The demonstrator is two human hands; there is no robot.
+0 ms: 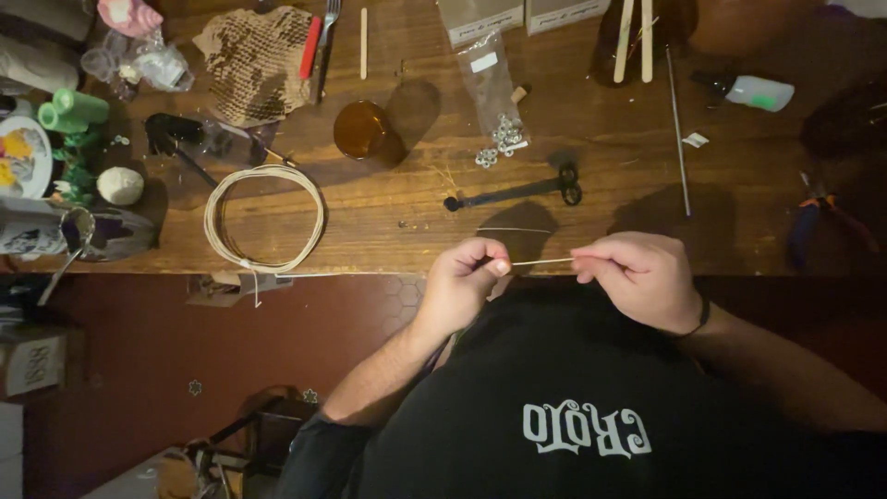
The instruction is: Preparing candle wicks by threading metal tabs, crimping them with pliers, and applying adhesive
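Observation:
A short, thin, pale strand of cord [541,263] is stretched level between my two hands, just in front of the wooden table's near edge [370,266]. My left hand [465,279] pinches its left end between thumb and fingers. My right hand [636,274] pinches the right end; a dark band circles that wrist. A coil of the same pale cord [265,218] lies on the table to the left. Beyond my hands lies a black tool with small wheels [517,192].
A brown glass jar [362,130], a clear bag with small metal nuts [499,129], a thin metal rod [679,139], pliers [818,214], a white squeeze bottle [753,91], wooden sticks and honeycomb paper [254,60] lie on the table. Clutter crowds the left end.

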